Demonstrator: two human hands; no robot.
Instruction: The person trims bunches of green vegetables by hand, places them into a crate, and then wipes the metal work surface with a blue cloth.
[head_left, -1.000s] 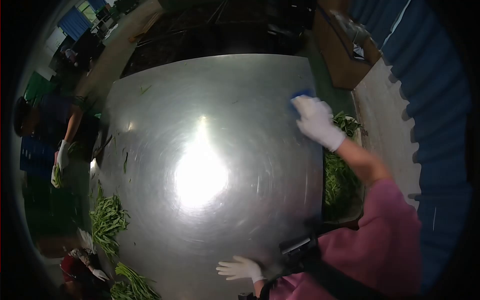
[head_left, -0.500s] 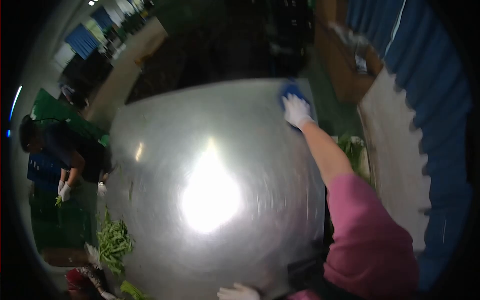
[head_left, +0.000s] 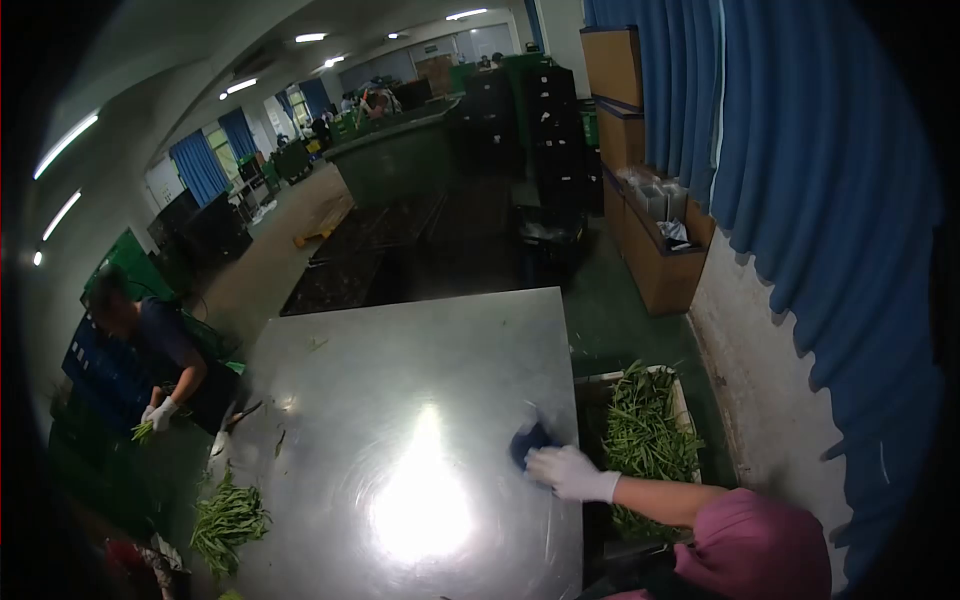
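Observation:
My right hand (head_left: 568, 473), in a white glove, presses a dark blue cloth (head_left: 530, 440) onto the shiny metal tabletop (head_left: 340, 400) near its right edge. The fingers lie over the near part of the cloth, which is bunched beyond them. A pink sleeve covers my upper right arm. My left hand is out of view. At the table's left edge lies a pile of green leafy stems (head_left: 230, 525), well away from my right hand. A few scraps of leaf are scattered on the metal.
Right of the table stands a crate of green stems (head_left: 650, 425), partly under my forearm. A co-worker (head_left: 165, 340) at the left holds a bunch of stems. Dark crates (head_left: 540, 140) are stacked beyond the table, with cardboard boxes (head_left: 650, 240) along the blue-curtained wall.
My right hand has drawn the blue cloth from the table's far right corner back toward me. The view has tilted up, and my left hand has left it.

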